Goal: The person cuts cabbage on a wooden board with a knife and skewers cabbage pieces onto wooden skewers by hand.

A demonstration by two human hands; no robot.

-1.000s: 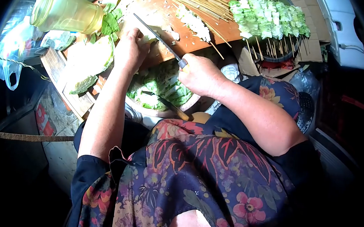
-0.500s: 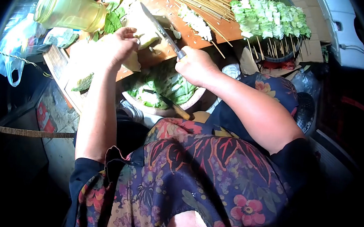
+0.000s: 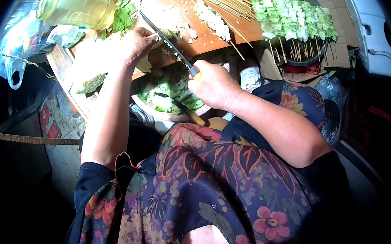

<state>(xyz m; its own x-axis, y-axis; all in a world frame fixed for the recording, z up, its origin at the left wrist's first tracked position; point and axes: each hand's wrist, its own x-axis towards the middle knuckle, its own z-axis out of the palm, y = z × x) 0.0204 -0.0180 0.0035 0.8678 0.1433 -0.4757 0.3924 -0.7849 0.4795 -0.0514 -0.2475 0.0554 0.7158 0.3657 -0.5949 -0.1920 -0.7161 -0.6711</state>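
The knife point(image 3: 169, 43) is gripped in the closed right hand point(image 3: 212, 84), its long axis slanting forward and left over the worktop point(image 3: 198, 45) to beside the left hand point(image 3: 136, 46), which is part-curled, grip undeterminable, and nearer the pale leaf point(image 3: 144, 65) beside its wrist.

Since half a second ago, the knife point(image 3: 166, 41) has turned edge-on and the left grip point(image 3: 138, 44) neared it.

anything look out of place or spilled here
Besides the knife in the right hand, what looks like a second knife lies in the bowl of leaves, oddly easy to overlook. Pale scraps litter the board; I see no spilled liquid.
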